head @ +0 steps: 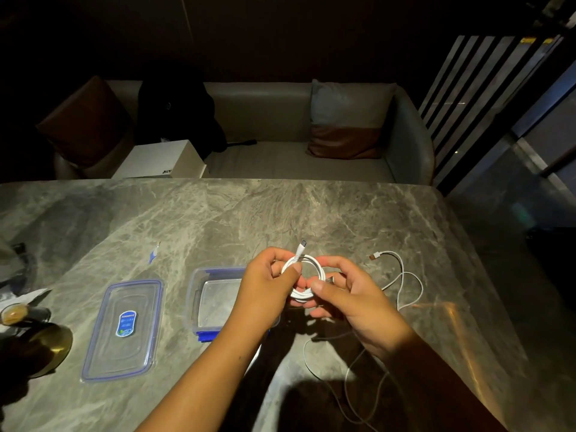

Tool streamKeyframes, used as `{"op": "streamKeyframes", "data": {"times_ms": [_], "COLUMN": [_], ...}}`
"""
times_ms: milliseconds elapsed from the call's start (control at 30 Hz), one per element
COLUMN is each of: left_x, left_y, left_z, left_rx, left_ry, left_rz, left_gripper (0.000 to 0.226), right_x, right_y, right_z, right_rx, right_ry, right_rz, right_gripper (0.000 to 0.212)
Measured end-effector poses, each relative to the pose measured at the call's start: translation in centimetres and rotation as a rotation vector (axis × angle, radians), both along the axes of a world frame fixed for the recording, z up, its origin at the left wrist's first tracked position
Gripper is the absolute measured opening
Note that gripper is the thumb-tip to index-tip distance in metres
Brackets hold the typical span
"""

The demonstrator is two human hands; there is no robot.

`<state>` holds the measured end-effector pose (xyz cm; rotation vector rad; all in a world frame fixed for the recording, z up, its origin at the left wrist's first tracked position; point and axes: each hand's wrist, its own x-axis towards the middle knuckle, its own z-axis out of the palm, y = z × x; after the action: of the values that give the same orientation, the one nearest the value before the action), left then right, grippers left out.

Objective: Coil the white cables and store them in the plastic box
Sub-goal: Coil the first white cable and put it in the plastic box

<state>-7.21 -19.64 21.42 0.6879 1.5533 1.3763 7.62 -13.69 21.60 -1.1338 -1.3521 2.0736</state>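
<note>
Left hand and right hand both pinch coiled white cable, held just right of open plastic box. Second cable loose on table, farther right.

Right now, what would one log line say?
left hand, right hand: gripping coiled cable; plastic box: open; lid: off; loose cable: on table

blue label on lid, text unreadable

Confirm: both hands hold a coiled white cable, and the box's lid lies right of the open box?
Wrong on one point: the head view shows the lid left of the plastic box, not right. The left hand and right hand do hold the coiled white cable.
</note>
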Motion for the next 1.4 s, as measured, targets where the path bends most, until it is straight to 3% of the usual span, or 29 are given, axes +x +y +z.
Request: {"op": "streamKeyframes", "data": {"times_ms": [467, 900, 1133, 1233, 1400], "left_x": [0.0, -0.6, -0.8, -1.3, -3.0], "left_y": [-0.6, -0.5, -0.5, -0.8, -2.0], "left_z": [-0.5, -1.0, -0.9, -0.8, -2.0], "left_rx": [0.005, 0.015, 0.016, 0.001, -0.071], "left_ry": [-0.144, -0.022, 0.004, 0.008, -0.070], "left_rz": [0.033, 0.044, -0.069, -0.148, -0.087], "left_gripper": [0.016, 0.012, 0.015, 0.017, 0.023], "right_x": [-0.1, -0.2, -0.9, -1.4, -2.9], "right_y": [0.4, 0.3, 0.6, 0.9, 1.0], "right_z": [-0.2, -0.3, -0.6, -1.0, -2.5], "right_rx": [0.004, -0.046, 0.212, 0.316, 0.232], "right_ry": [-0.049, -0.058, -0.165, -0.150, -0.132], "right_rz": [0.007, 0.034, 0.058, 0.104, 0.110], "right_gripper": [0.034, 0.019, 0.011, 0.019, 0.024]}}
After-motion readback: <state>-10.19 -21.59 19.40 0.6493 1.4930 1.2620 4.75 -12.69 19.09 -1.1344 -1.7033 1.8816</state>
